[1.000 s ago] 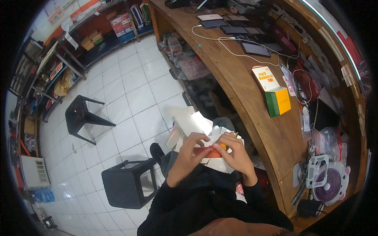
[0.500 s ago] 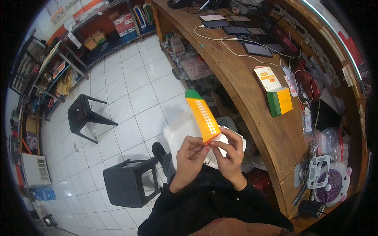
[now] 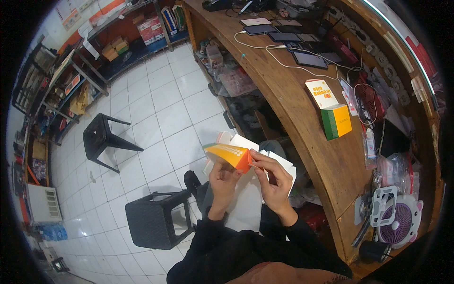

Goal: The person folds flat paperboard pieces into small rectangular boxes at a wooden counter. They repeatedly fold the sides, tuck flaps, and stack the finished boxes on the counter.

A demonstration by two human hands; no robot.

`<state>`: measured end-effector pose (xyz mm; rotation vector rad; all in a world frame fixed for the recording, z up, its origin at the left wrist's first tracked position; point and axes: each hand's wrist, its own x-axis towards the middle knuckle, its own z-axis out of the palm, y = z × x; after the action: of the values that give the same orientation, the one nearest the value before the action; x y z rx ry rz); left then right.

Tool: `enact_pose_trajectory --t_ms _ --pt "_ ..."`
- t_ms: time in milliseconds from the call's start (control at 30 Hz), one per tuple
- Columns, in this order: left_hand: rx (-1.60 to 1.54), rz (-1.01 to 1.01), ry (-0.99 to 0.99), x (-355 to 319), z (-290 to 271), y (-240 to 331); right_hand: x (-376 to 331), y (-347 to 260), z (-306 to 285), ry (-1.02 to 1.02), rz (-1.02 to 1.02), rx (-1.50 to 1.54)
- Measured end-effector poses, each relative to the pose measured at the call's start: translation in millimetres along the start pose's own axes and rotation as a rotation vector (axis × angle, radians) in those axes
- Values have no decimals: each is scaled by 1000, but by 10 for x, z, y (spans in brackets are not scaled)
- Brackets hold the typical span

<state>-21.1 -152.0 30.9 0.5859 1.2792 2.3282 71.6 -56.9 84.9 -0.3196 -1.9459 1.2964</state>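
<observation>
— Left hand (image 3: 222, 177) doing what?
— Pinching the orange box (image 3: 229, 155) from below; right hand (image 3: 274, 182) pinches its three o'clock end.
— Its long axis?
— Lies nine-to-three, over the lap, pointing toward nine.

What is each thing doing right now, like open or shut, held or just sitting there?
Orange cardboard carton: flat, unfolded, held up in both hands.
Left hand: gripping the carton from below.
Right hand: pinching the carton's end.
Green and yellow box: closed, upright on the wooden counter.
Black plastic stool: upright on the floor, nobody on it.
Purple round fan: lying flat on the counter.
</observation>
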Motion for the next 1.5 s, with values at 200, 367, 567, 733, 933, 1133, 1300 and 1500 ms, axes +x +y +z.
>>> enact_pose_trajectory --t_ms 200,367,567,733,933,1133,1300,1500 --pt "-111 20 13 -25 -26 -99 55 -68 -26 -47 169 121" --pt "-24 36 88 -24 41 -98 53 -33 -11 -121 -38 -168" --pt "-92 111 61 -16 -21 -161 112 -55 -23 -94 -64 -141" --pt "-70 21 5 18 -73 -110 135 -110 -9 -65 -131 -251" --pt "9 6 -10 36 -78 -51 139 -102 -39 -98 -167 -235" --pt "82 -46 -56 69 -163 -43 262 -109 -184 -329 -112 -141" --pt "194 -49 -110 26 -258 -102 205 -49 -257 -421 7 -90" --pt "103 8 -95 35 -195 -76 -28 129 -109 -236 0 -61"
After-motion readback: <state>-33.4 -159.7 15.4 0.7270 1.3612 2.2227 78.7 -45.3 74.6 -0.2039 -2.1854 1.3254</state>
